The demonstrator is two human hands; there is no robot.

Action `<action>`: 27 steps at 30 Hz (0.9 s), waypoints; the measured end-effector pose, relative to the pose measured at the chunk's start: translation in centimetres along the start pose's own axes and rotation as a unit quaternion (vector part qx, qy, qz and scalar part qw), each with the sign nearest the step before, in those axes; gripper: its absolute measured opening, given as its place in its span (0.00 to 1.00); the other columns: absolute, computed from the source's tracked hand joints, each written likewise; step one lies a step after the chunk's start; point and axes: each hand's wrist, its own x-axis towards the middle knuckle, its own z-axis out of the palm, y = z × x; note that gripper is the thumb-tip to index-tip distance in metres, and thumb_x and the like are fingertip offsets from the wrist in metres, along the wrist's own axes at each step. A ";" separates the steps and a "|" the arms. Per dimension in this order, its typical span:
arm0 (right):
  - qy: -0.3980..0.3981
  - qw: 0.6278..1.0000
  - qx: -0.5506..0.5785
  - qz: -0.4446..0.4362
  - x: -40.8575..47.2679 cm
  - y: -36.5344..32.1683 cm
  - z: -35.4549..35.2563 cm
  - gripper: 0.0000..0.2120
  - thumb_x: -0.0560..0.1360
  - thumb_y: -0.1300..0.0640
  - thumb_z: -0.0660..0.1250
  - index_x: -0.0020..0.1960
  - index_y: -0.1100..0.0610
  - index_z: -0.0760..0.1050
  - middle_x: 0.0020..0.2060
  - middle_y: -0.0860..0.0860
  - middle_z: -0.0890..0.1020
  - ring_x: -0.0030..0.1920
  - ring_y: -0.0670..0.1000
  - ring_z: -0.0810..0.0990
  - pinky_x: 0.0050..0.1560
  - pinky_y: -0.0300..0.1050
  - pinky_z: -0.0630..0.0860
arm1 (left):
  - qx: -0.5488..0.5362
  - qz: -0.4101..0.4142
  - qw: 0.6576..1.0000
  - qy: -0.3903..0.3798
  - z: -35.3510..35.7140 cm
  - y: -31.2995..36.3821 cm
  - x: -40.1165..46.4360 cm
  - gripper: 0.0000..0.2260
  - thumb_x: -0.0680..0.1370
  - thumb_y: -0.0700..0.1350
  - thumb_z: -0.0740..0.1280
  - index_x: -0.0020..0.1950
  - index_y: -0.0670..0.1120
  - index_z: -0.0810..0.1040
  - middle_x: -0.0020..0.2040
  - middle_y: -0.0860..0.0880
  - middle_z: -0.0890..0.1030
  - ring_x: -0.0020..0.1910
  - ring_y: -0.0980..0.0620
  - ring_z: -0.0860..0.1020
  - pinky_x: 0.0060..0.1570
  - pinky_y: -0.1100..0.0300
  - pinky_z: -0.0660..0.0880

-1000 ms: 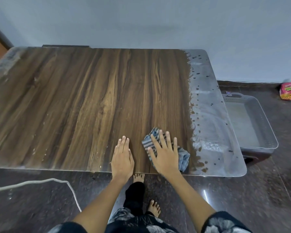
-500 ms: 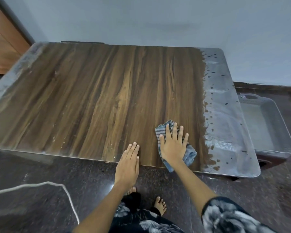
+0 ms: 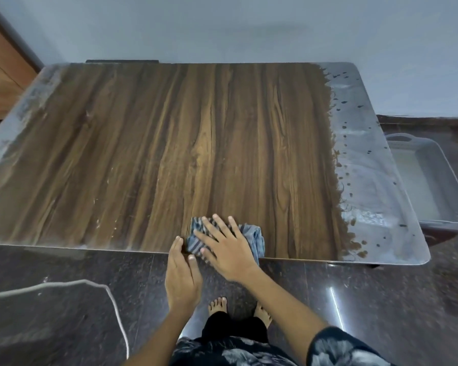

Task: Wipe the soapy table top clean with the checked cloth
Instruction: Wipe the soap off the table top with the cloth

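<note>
A low wood-grain table top [image 3: 169, 143] fills the view. A wide band of grey soapy foam [image 3: 368, 180] covers its right side, and a thinner foam strip [image 3: 24, 109] runs down the left edge. The blue-grey checked cloth [image 3: 254, 236] lies bunched at the table's front edge. My right hand [image 3: 222, 249] presses flat on the cloth with spread fingers. My left hand [image 3: 181, 276] hangs at the front edge just left of the cloth, fingers straight, its fingertips touching the table rim beside the cloth.
A grey plastic basin [image 3: 434, 180] holding cloudy water stands on the floor to the right of the table. A white cord [image 3: 111, 299] trails over the dark floor at the left. My bare feet [image 3: 217, 305] stand near the table front. A wall rises behind.
My right hand has slid the cloth leftward along the front edge, away from the foam band. My left hand has drawn back off the table top to its rim.
</note>
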 end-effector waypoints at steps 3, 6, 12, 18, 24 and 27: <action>-0.007 1.000 -0.006 0.005 -3.5 0.1 0.4 0.21 0.79 0.45 0.51 0.71 0.45 0.65 0.72 0.48 0.66 0.72 0.53 0.63 0.69 0.56 0.54 | 0.008 0.034 0.999 -0.019 0.5 0.6 0.5 0.26 0.79 0.55 0.49 0.70 0.39 0.64 0.69 0.42 0.69 0.69 0.45 0.67 0.66 0.49 0.67; -0.002 0.995 -0.003 0.100 -7.7 2.1 0.5 0.21 0.80 0.44 0.48 0.72 0.43 0.60 0.73 0.46 0.62 0.72 0.52 0.62 0.70 0.54 0.50 | 0.043 0.074 0.995 -0.058 1.4 1.1 1.1 0.26 0.80 0.56 0.47 0.70 0.40 0.66 0.69 0.44 0.70 0.71 0.47 0.63 0.68 0.47 0.65; 0.027 0.930 0.059 0.361 -10.4 8.9 -2.6 0.25 0.80 0.42 0.38 0.76 0.45 0.50 0.76 0.46 0.48 0.76 0.53 0.42 0.73 0.53 0.36 | 0.091 0.136 0.980 -0.114 2.6 2.1 2.0 0.26 0.79 0.54 0.45 0.71 0.42 0.65 0.72 0.47 0.65 0.74 0.53 0.57 0.72 0.53 0.57; 0.023 0.946 0.051 0.320 -4.9 4.1 -2.2 0.29 0.78 0.42 0.31 0.76 0.48 0.49 0.75 0.49 0.45 0.75 0.58 0.46 0.71 0.55 0.38 | 0.088 0.166 0.969 -0.158 3.3 3.3 2.4 0.28 0.78 0.55 0.42 0.73 0.43 0.63 0.74 0.49 0.63 0.74 0.54 0.55 0.73 0.59 0.50; 0.039 0.957 0.084 0.274 -9.5 2.1 -0.2 0.24 0.81 0.44 0.39 0.74 0.47 0.57 0.74 0.44 0.57 0.75 0.50 0.50 0.73 0.49 0.46 | 0.095 0.215 0.953 -0.189 3.5 3.7 2.6 0.31 0.77 0.59 0.42 0.74 0.44 0.61 0.75 0.50 0.59 0.74 0.56 0.50 0.73 0.59 0.47; 0.063 0.927 0.073 0.362 -12.4 4.8 -0.3 0.27 0.77 0.41 0.31 0.75 0.45 0.47 0.74 0.43 0.48 0.74 0.49 0.38 0.74 0.51 0.37 | 0.106 0.227 0.947 -0.202 4.8 4.7 2.8 0.31 0.77 0.58 0.40 0.74 0.45 0.60 0.76 0.50 0.58 0.74 0.56 0.48 0.73 0.60 0.45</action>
